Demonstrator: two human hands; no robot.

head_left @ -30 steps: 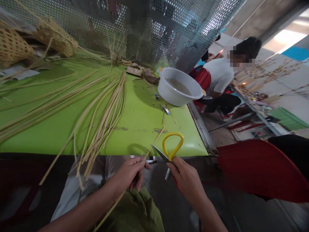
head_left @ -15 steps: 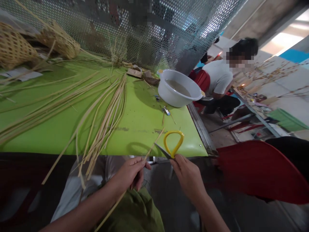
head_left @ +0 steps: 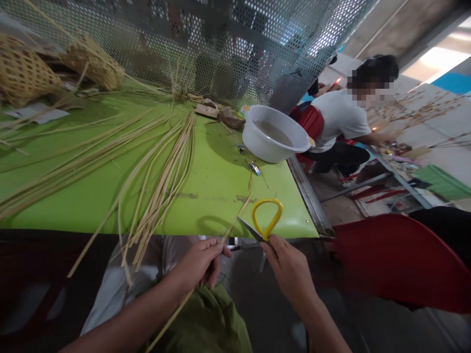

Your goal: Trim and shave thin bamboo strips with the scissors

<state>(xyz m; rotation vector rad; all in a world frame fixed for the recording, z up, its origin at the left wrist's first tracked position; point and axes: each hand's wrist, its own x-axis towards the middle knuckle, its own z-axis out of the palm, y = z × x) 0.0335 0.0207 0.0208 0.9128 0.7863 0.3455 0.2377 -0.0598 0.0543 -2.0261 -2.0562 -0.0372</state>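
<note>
My left hand [head_left: 208, 260] is closed on a thin bamboo strip [head_left: 234, 223], whose upper end pokes out above the fingers over the table edge. The rest of that strip runs down under my forearm across my lap. In my right hand [head_left: 287, 262] is a pair of scissors [head_left: 267, 221] with yellow handles, gripped low so that one handle loop stands up. The blade points left, its tip beside the strip; I cannot tell whether they touch. A bundle of loose strips [head_left: 167, 171] lies on the green table [head_left: 217, 181], its near ends hanging over the edge.
A white basin [head_left: 274, 135] of murky water stands at the table's right end, with small metal clips [head_left: 253, 168] near it. Woven baskets [head_left: 25, 71] sit at the far left. A perforated metal screen [head_left: 221, 54] rises behind. To the right are a red chair [head_left: 401, 260] and a seated person [head_left: 338, 117].
The whole view has shifted slightly. Both hands, the strip and the scissors keep nearly the same pose. At the right, the seated person's arm has reached forward over the other table.
</note>
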